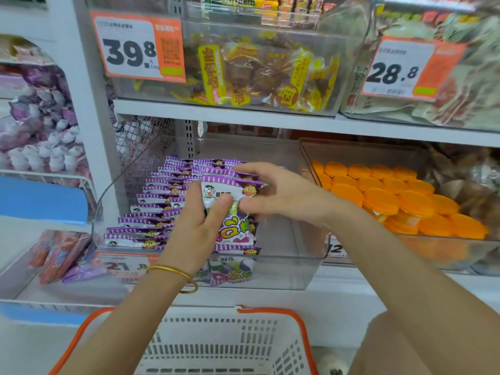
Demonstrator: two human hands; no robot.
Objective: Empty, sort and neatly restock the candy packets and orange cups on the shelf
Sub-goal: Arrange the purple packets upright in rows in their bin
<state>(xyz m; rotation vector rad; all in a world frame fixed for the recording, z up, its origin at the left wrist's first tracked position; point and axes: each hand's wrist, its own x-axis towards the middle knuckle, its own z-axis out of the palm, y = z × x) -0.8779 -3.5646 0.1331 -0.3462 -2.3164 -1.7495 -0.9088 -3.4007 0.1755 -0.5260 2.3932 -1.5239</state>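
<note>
Head view: the left grip (200, 220) is curled round a small stack of purple candy packets (230, 190), thumb pressed across the front one. The right grip (281, 196) pinches the same stack from its right side, fingers arched over the top edge. The stack is held upright, just above the clear bin (270, 277).

To the left of and behind the left grip, more packets stand in neat overlapping rows (151, 209) that run from the bin's front to its back. Under the right grip the bin floor shows bare plastic. Well to the right of the right grip, in the neighbouring bin, the orange cups (392, 196) lie lid-up in tidy ranks, though the front few look tilted. Below both grips sits a white basket (270, 311) with an orange rim.

I judge that emptying and sorting are over and restocking is well on. The left part of the candy bin seems filled, and the held stack looks meant for the next row. The right part has yet to be filled. The cups seem nearly done, bar perhaps squaring the front ones.
</note>
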